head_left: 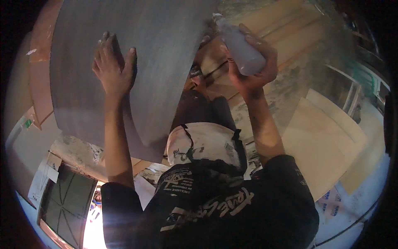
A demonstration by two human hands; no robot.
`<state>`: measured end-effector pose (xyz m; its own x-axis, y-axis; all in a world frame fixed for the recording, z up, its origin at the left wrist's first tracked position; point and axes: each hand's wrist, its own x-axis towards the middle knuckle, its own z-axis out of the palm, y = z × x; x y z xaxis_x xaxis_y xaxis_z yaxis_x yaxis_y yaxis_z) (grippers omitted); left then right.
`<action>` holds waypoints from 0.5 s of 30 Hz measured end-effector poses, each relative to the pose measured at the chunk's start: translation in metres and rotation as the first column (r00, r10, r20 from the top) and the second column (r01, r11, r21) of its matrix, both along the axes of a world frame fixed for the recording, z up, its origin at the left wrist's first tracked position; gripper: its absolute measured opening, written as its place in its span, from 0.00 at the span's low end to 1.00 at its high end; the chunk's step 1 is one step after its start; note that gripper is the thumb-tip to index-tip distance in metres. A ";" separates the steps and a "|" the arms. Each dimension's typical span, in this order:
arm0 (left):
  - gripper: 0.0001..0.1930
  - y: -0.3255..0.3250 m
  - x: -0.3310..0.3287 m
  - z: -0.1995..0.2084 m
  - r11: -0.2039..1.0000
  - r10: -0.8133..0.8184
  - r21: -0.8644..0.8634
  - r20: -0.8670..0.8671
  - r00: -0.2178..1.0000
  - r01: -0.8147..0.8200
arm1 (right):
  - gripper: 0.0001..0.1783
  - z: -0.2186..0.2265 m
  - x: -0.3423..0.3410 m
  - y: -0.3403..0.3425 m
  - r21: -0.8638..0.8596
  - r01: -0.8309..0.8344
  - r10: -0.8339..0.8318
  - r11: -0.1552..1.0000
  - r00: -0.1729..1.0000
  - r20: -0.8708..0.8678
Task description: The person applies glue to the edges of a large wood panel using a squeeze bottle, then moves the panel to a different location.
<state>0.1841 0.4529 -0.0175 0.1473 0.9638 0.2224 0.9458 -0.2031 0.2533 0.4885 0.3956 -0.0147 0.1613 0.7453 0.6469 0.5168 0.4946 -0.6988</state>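
A large dark grey panel fills the upper left, its right edge running down at a slant. Over its left part is my left hand, open, with fingers pointing away and the thumb apart. A shadow lies beside it; whether the palm touches the surface I cannot tell. Just beyond the panel's right edge, my right hand is wrapped round a cloudy whitish bottle. The bottle is tilted, its narrow white tip toward the far left and its rounded base toward me. My right fingers partly cover its side.
Pale boards lie at the far right. Large light sheets rest to the right of my arm. A dark window-like panel stands at the lower left beside a bright light. My feet and legs are between the grey panel and the boards.
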 end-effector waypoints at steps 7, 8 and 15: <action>0.34 0.007 0.006 -0.010 0.998 0.006 0.060 -0.013 1.000 -0.005 | 0.27 -0.005 -0.014 -0.024 0.008 0.008 -0.007 1.000 0.997 -0.081; 0.34 0.009 0.006 -0.010 0.997 0.003 0.075 -0.009 1.000 -0.003 | 0.27 -0.005 -0.017 -0.025 0.044 0.005 -0.001 0.999 0.995 -0.102; 0.32 0.006 0.013 -0.007 0.997 -0.001 0.082 0.072 0.997 -0.005 | 0.27 -0.002 -0.040 -0.058 0.072 0.036 -0.029 0.997 0.996 -0.089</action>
